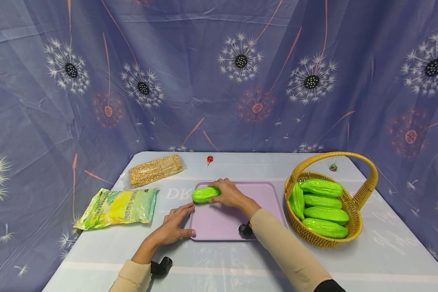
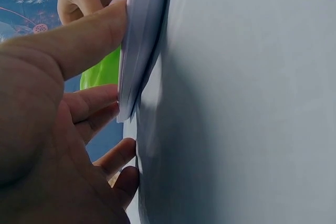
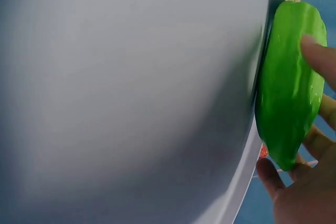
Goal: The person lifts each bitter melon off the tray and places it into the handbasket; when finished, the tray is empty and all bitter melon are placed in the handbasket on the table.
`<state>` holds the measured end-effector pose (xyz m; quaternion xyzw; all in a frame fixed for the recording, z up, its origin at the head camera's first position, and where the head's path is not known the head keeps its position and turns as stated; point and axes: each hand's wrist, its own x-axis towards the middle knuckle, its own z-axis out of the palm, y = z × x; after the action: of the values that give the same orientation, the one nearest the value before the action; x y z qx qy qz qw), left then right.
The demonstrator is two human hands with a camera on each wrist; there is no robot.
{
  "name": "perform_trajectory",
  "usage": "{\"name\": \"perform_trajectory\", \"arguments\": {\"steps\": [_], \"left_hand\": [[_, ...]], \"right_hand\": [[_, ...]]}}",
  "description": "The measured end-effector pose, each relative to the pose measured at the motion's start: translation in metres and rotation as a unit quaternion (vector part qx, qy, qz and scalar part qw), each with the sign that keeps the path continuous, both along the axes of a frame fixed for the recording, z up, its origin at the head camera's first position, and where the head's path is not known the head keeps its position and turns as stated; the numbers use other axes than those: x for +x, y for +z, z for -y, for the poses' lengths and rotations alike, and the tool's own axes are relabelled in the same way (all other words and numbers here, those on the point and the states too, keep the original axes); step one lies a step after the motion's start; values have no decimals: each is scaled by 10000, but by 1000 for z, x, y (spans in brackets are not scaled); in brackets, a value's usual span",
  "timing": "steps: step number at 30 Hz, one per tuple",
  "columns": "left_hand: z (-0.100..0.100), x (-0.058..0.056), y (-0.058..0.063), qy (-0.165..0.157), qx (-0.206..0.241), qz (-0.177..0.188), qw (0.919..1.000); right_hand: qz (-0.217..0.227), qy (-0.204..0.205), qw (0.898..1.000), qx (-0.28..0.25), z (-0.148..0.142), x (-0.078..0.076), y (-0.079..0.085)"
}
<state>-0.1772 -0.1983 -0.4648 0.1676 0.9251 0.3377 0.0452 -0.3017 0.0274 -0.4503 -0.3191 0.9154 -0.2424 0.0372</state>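
Observation:
A bright green, ridged, papaya-like fruit (image 1: pixel 205 194) lies at the back left corner of the lilac tray (image 1: pixel 219 227). Over its right end, my right hand (image 1: pixel 228 193) grips it; in the right wrist view thumb and fingers lie along the sides of the fruit (image 3: pixel 289 77). My left hand (image 1: pixel 175 225) is at the tray's left edge, its thumb touching the rim (image 2: pixel 147 30) and its fingers extended along that side. Part of the green fruit shows behind the rim in the left wrist view.
On the right stands a yellow wicker basket (image 1: pixel 357 215) with several similar green fruits (image 1: pixel 326 213). A colourful bag (image 1: pixel 120 207) and a pack of golden grains (image 1: pixel 155 170) lie left. A red lollipop (image 1: pixel 209 159) and another lollipop (image 1: pixel 333 166) lie at the back.

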Motion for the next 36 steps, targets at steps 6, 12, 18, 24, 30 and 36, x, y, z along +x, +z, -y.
{"name": "perform_trajectory", "arguments": {"steps": [6,12,18,24,30,36], "left_hand": [[0,-1,0,-23,-34,-26,10000],[-1,-1,0,-23,-14,-16,10000],[-1,0,0,-15,-2,-35,10000],[0,0,0,-26,11,-47,10000],[0,1,0,-41,4,-79,10000],[0,1,0,-72,33,-105,9999]], "right_hand": [[-267,-23,9993,258,2,1,-2],[-360,37,9991,213,1,2,-2],[-248,-90,9996,-53,-3,5,4],[-162,-206,9988,-411,-8,11,13],[-234,-236,9979,-550,-13,19,23],[-285,-247,9976,-576,-20,27,34]]}}
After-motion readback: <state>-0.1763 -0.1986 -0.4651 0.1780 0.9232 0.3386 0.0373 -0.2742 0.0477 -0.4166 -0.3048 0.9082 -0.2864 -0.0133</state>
